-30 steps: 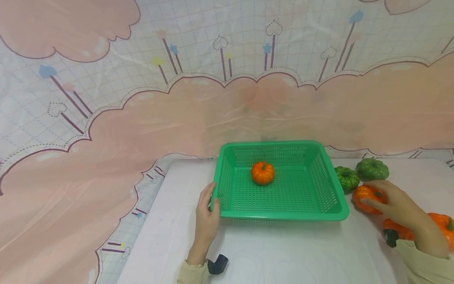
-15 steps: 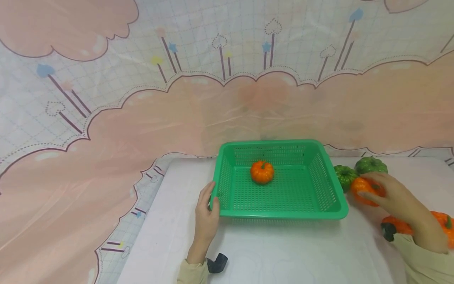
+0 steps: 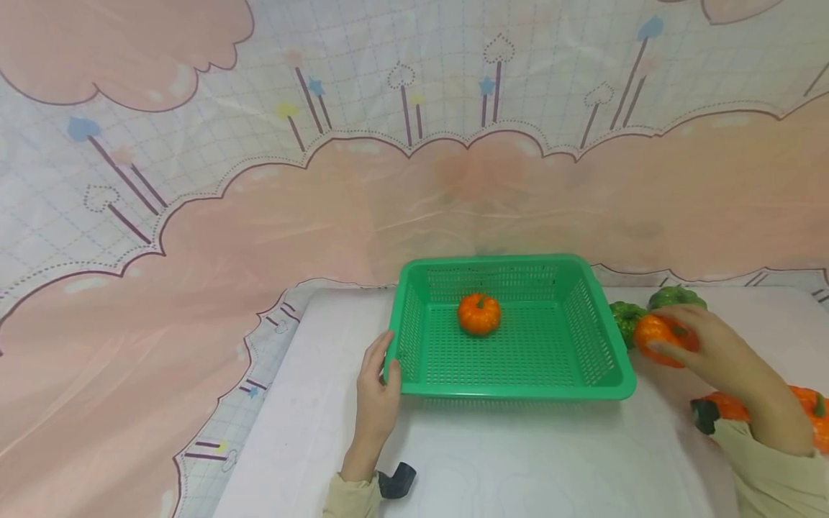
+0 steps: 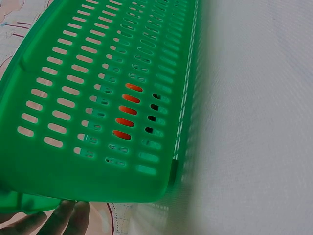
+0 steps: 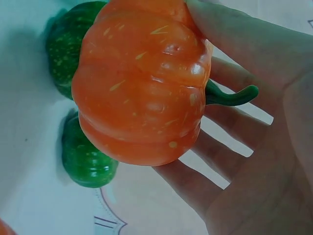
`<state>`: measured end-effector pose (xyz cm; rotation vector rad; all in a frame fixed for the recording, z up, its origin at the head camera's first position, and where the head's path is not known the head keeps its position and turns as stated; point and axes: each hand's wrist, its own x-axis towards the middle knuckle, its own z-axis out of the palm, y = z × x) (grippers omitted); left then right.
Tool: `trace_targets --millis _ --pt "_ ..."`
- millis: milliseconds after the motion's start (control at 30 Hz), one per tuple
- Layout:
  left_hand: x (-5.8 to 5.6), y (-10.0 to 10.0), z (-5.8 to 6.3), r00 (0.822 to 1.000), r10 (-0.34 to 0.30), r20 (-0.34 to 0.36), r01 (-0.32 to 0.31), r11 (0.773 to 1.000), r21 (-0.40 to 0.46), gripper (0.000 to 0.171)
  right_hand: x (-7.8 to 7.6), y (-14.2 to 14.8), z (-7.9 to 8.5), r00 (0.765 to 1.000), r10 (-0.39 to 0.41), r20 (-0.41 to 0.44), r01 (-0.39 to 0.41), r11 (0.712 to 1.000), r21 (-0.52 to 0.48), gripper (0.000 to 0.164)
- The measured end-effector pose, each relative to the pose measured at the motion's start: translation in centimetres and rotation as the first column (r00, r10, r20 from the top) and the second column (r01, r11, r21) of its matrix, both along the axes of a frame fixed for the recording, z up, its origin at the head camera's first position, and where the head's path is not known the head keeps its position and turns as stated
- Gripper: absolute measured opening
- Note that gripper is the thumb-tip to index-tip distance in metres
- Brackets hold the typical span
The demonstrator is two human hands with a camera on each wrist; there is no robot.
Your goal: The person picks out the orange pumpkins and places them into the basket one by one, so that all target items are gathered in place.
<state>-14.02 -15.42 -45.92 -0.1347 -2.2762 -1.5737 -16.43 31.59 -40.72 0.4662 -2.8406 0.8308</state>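
Observation:
At the left side of a green plastic basket (image 3: 505, 393), my left hand (image 3: 377, 399) holds the rim near the front corner. Its fingers (image 4: 76, 218) show at the rim's edge in the left wrist view. My right hand (image 3: 715, 352) grips an orange pumpkin (image 5: 142, 88) between thumb and fingers, its green stem toward the palm. In the head view it is right of the basket, overlapping a green pumpkin (image 3: 624, 320); another green pumpkin (image 3: 676, 296) lies just behind. One orange pumpkin (image 3: 478, 314) sits inside the basket, left of its middle.
Two more orange pumpkins lie at the right: one pumpkin (image 3: 730, 406) partly hidden by the right wrist, another pumpkin (image 3: 817, 414) at the frame's edge. A patterned cloth (image 3: 453, 201) rises behind the white table (image 3: 518, 460). Dark wrist mounts (image 3: 397, 480) sit at both sleeves.
My right hand has moved slightly back and left with the orange pumpkin, which now covers more of the nearer green pumpkin. The left hand and basket have stayed in place.

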Motion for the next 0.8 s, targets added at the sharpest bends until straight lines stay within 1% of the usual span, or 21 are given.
trace_targets --millis 200,500,667,800 --pt "0.0 0.0 0.0 1.000 -0.003 0.002 0.003 1.000 0.003 0.047 -0.2 -0.3 0.7 0.999 0.018 -0.034 -0.018 1.000 -0.006 0.050" --pt "0.0 -0.1 -0.1 1.000 -0.001 -0.005 0.001 1.000 0.001 0.047 -0.4 -1.1 1.8 1.000 0.023 -0.015 -0.024 1.000 -0.018 0.049" --pt "0.0 0.0 -0.1 1.000 -0.003 -0.004 0.003 1.000 0.008 0.046 -0.6 -1.5 2.1 1.000 0.028 -0.010 -0.029 0.999 -0.028 0.051" --pt "0.0 0.0 -0.1 1.000 -0.001 0.003 0.001 1.000 0.010 0.046 -0.8 -1.8 2.4 0.999 0.033 -0.009 -0.033 0.999 -0.028 0.049"
